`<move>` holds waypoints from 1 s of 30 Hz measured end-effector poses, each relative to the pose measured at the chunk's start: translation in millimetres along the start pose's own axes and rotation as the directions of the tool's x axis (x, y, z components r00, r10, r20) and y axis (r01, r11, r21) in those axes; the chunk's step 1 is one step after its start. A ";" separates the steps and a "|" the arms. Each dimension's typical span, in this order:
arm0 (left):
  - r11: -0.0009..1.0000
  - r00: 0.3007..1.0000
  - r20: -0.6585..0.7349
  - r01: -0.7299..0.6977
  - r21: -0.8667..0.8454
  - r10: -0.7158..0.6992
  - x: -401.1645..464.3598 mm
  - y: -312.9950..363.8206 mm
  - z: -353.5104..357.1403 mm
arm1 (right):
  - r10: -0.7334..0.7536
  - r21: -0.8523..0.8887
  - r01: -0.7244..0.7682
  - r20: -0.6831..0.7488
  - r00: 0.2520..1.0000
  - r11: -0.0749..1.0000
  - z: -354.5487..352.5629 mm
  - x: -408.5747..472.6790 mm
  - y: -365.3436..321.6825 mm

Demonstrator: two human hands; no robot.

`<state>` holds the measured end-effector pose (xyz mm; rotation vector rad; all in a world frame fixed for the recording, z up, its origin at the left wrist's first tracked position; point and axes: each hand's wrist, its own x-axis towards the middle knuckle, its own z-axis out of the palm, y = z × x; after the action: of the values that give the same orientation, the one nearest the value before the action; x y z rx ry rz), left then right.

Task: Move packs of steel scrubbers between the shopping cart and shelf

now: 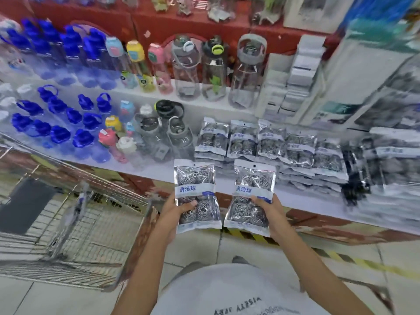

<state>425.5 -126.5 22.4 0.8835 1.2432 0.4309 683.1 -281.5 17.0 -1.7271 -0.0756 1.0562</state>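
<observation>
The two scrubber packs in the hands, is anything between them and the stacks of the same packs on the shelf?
Nothing visible is. The left hand holds one scrubber pack and the right hand another, both in open air just in front of the shelf edge. The stacked packs lie right behind, tops uncovered.

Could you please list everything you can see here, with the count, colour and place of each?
Clear plastic packs of steel scrubbers in hand: two, silver with white-blue labels, one per hand, in front of the shelf.
Stacked packs of steel scrubbers: several piles, exact count unclear, silver, lower white shelf, right part.
Blue-lidded clear water bottles: many, both shelf levels, left.
Small pastel-lidded bottles: several, middle.
Large grey and black-lidded clear bottles: several, middle.
White boxes: a stack, upper right.
Metal wire shopping cart: one, silver, lower left.
Left hand: holds the left pack.
Right hand: holds the right pack.
</observation>
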 end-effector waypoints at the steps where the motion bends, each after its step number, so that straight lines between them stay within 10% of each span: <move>1: 1.000 1.000 -0.003 0.003 0.017 -0.003 1.9 0.0 13.4 | 0.002 0.005 -0.002 -0.005 1.000 1.000 -11.4 4.4 -2.5; 30: 0.981 0.996 0.073 -0.059 0.185 0.046 231.8 164.4 96.7 | 0.077 -0.067 -0.082 -0.080 0.994 0.994 87.3 205.9 -170.6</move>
<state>614.2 106.5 9.3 1.0847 1.2129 0.3257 821.3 -36.6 23.4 -1.8455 0.0057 1.0543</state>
